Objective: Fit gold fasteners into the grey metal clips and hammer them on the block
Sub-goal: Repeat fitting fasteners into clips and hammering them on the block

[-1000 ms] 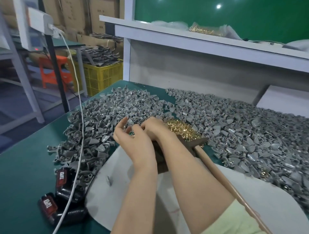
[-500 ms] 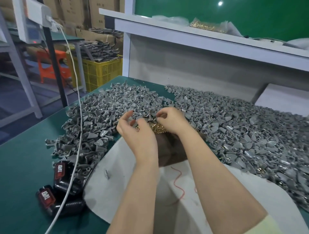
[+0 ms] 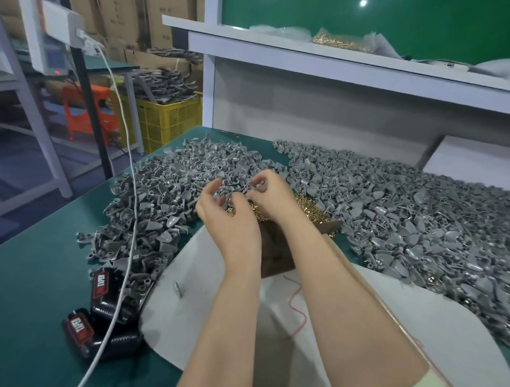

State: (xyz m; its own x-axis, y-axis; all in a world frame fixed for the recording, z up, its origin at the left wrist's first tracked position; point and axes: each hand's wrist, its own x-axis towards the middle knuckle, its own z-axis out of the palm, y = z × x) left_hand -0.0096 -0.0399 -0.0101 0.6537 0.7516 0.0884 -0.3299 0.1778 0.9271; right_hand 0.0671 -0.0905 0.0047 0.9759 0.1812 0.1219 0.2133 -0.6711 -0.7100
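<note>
grey metal clips (image 3: 165,193) heaped, shell-shaped, right hand (image 3: 271,199) pinching one, left hand (image 3: 220,218) half-curled, grip unclear

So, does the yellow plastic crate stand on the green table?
No, the yellow plastic crate stands off the green table, lower down beyond its far left edge.

— Light?
— Bright, even, coming from overhead. A lamp reflection (image 3: 363,3) is glaring on the green board (image 3: 414,27), far beyond the left hand (image 3: 220,212) and right hand (image 3: 273,200). Soft shadows are falling on the white sheet (image 3: 193,317), nearer than the hands.
— Sharpness?
— Fingertips (image 3: 214,190) are smearing slightly; the shelf edge (image 3: 331,63) beyond is bowing.
</note>
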